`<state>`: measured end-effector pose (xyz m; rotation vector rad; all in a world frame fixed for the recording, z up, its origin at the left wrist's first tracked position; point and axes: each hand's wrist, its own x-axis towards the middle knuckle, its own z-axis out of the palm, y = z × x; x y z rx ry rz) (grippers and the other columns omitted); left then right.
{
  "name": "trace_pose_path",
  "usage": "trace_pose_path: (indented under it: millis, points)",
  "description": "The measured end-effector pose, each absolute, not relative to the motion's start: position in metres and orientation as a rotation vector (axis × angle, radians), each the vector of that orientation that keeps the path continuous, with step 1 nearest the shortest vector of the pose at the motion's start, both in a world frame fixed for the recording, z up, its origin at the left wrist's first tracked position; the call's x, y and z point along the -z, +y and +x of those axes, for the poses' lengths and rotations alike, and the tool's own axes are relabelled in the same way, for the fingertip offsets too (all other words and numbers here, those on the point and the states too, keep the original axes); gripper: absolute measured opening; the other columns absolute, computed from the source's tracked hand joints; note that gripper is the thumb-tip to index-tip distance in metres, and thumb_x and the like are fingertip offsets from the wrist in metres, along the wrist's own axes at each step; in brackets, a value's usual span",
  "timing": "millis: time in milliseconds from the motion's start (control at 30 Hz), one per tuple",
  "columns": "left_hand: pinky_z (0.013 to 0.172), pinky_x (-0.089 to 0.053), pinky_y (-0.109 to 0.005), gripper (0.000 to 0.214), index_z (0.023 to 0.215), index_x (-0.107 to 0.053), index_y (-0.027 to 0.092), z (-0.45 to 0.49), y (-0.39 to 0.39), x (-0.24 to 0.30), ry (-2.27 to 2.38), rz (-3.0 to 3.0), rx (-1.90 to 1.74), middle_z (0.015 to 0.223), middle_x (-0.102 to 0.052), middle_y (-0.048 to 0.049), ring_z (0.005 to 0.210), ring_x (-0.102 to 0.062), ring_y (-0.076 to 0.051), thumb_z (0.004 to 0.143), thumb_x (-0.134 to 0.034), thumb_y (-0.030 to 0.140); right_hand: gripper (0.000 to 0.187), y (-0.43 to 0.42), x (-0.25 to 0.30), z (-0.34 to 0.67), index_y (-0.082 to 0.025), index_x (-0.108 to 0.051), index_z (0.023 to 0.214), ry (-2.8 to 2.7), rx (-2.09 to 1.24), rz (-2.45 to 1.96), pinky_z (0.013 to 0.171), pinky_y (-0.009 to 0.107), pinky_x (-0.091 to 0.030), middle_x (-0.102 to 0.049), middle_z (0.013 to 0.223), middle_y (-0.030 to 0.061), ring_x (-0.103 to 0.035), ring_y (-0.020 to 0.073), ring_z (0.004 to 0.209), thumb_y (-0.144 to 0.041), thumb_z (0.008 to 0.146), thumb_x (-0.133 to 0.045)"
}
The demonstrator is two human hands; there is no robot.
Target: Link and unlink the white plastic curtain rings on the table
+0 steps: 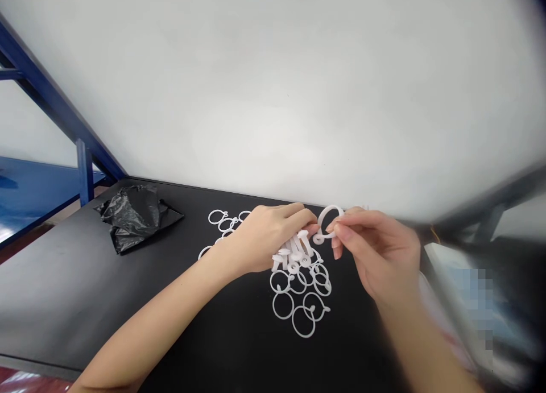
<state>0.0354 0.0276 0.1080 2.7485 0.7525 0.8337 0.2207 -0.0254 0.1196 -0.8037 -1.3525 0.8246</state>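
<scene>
My left hand (273,231) is closed around a bunch of white plastic curtain rings (294,255), whose small round eyelets poke out below the fingers. Between the thumb and fingers of my right hand (375,242) is a single white curtain ring (321,218), raised beside the bunch and close to the left fingertips. Loose curtain rings (303,322) lie overlapping on the black tabletop (222,330) under my hands. More rings (218,216) are spread behind and left of my left wrist, partly hidden by the forearm.
A crumpled black plastic bag (139,214) rests on the tabletop's left part. A white panel (273,97) rises along the back edge. Blue metal framing (85,171) stands at the left. At the right, a pale, blurred box-like object (452,302) sits beside my forearm.
</scene>
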Motion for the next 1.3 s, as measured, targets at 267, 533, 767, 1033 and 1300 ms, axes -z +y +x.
trace_pose_path:
  millis: [267,533,767,1033,1300]
  points:
    - [0.061,-0.044,-0.022,0.042,0.118,-0.043,0.019,0.034,0.026,-0.113,0.656,2.614,-0.757,0.106,-0.06,-0.0044,0.076,-0.059,-0.013,0.079,-0.054,0.009,0.012,-0.019,-0.122,0.225,-0.02,-0.069,0.072,-1.26,-1.279,-0.899,0.037,0.015,-0.047,-0.065,0.054,-0.0024,-0.056,0.0072,0.04,-0.025,0.08,-0.075]
    - [0.052,-0.031,-0.023,0.011,0.078,-0.049,0.017,0.037,0.03,-0.112,0.602,2.548,-0.709,0.073,-0.052,0.0022,0.057,-0.043,-0.009,0.072,-0.053,0.008,0.01,-0.021,-0.118,0.221,-0.02,-0.069,0.073,-1.397,-0.895,-0.978,0.043,0.018,-0.052,-0.064,0.057,-0.003,-0.059,0.008,0.046,-0.021,0.081,-0.073]
    - [0.075,-0.051,-0.029,0.023,0.101,-0.061,0.014,0.042,0.033,-0.107,0.462,1.868,-0.835,0.099,-0.065,-0.0056,0.087,-0.062,-0.017,0.078,-0.059,0.015,0.034,-0.021,-0.125,0.237,-0.023,-0.068,0.1,-1.704,-1.085,-0.922,0.054,0.024,-0.054,-0.07,0.073,-0.0007,-0.067,0.0132,0.061,-0.013,0.07,-0.081]
    - [0.087,-0.055,-0.037,0.049,0.132,-0.052,0.017,0.053,0.027,-0.102,0.425,1.547,-0.786,0.134,-0.058,-0.0136,0.11,-0.063,-0.023,0.084,-0.062,0.019,0.019,-0.022,-0.11,0.217,-0.02,-0.072,0.085,-1.707,-1.231,-1.025,0.054,0.024,-0.054,-0.072,0.07,0.0,-0.066,0.0131,0.059,-0.019,0.069,-0.082]
    - [0.077,-0.056,-0.034,0.06,0.136,-0.049,0.018,0.047,0.026,-0.1,0.472,1.944,-0.785,0.121,-0.065,-0.0099,0.098,-0.065,-0.021,0.078,-0.064,0.016,0.033,-0.022,-0.109,0.206,-0.015,-0.072,0.065,-1.542,-1.412,-1.075,0.044,0.021,-0.049,-0.071,0.06,0.004,-0.068,0.0138,0.049,-0.041,0.084,-0.068]
